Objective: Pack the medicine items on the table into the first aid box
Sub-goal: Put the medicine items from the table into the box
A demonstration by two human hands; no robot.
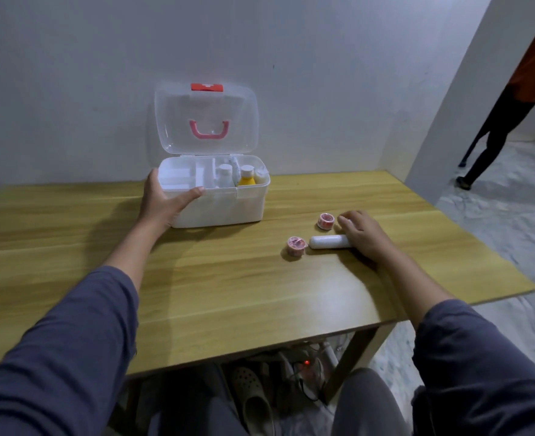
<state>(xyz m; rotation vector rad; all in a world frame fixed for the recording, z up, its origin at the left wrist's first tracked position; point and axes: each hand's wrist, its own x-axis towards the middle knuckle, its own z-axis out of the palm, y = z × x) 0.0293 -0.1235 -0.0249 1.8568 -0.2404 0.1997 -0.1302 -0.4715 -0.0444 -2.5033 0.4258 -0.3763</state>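
The white first aid box stands open at the back of the wooden table, its clear lid upright against the wall. Inside I see a white bottle, a yellow bottle and a small white container. My left hand grips the box's front left corner. To the right lie two pink tape rolls and a white tube-shaped roll. My right hand rests over the tube's right end, fingers curled; whether it grips the tube is unclear.
A grey wall stands right behind the box. The table's right edge drops to a speckled floor, where a person in an orange top walks at far right. Shoes and cables lie under the table.
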